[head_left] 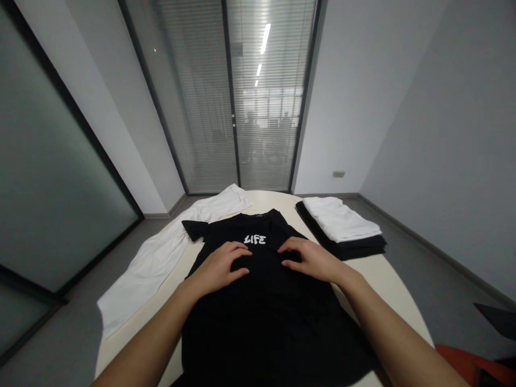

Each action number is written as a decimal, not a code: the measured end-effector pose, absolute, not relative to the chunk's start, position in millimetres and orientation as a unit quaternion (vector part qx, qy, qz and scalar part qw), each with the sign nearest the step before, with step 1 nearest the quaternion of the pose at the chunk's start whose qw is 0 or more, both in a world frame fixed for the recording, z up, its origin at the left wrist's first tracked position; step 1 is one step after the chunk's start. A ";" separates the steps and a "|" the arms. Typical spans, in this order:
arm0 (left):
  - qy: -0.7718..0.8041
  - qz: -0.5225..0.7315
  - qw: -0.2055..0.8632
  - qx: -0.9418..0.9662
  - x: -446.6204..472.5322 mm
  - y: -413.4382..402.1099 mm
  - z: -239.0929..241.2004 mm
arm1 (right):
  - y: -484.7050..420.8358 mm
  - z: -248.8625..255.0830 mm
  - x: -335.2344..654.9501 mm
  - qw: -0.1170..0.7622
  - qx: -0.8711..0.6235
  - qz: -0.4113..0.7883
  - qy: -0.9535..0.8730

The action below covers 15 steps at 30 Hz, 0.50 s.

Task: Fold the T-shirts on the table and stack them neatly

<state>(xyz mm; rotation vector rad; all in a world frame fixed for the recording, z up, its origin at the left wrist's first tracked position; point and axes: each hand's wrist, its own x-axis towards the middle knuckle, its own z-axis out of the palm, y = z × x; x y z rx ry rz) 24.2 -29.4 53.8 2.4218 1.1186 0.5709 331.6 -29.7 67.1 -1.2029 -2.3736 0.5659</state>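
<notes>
A black T-shirt [262, 306] with white lettering lies spread out on a pale round table [387, 279], its neck end away from me. My left hand [223, 266] rests flat on the shirt's chest, fingers spread, just left of the lettering. My right hand [310, 259] lies flat on the shirt to the right of the lettering, fingers stretched toward the left hand. Neither hand holds anything. One short sleeve [195, 228] sticks out at the upper left.
A white garment [161, 258] lies stretched along the table's left edge. At the far right stands a stack of folded clothes [342, 226], white on top of black. Glass doors with blinds [234, 97] are behind the table. Something red [471, 365] sits at the lower right.
</notes>
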 end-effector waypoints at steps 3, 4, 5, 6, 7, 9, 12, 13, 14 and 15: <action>0.408 0.168 0.144 0.886 19.1 -24.0 45.3 | -22.1 53.5 336.3 0.201 -0.448 0.126 -0.862; 0.411 0.150 0.145 0.887 17.7 -22.9 43.2 | -20.4 48.7 338.1 0.188 -0.463 0.119 -0.858; 0.413 0.136 0.148 0.888 16.8 -22.2 41.8 | -19.1 44.4 339.8 0.171 -0.477 0.118 -0.854; 0.415 0.124 0.151 0.889 16.4 -21.9 41.2 | -18.4 41.0 341.0 0.155 -0.487 0.119 -0.851; 0.416 0.115 0.156 0.889 16.5 -22.0 41.5 | -18.0 38.8 341.8 0.141 -0.493 0.121 -0.850; 0.420 0.102 0.173 0.885 17.8 -23.1 44.1 | -18.1 38.2 342.0 0.124 -0.498 0.124 -0.850; 0.419 0.082 0.232 0.874 20.3 -26.1 50.3 | -20.0 45.1 340.4 0.110 -0.510 0.131 -0.843; 0.415 0.072 0.258 0.869 20.9 -27.3 52.4 | -21.0 48.6 339.6 0.102 -0.517 0.136 -0.839; 0.411 0.061 0.285 0.864 21.3 -28.5 54.2 | -22.2 52.2 339.0 0.093 -0.523 0.144 -0.835; 0.407 0.050 0.309 0.858 21.6 -29.8 55.8 | -23.5 55.8 338.3 0.084 -0.528 0.155 -0.831</action>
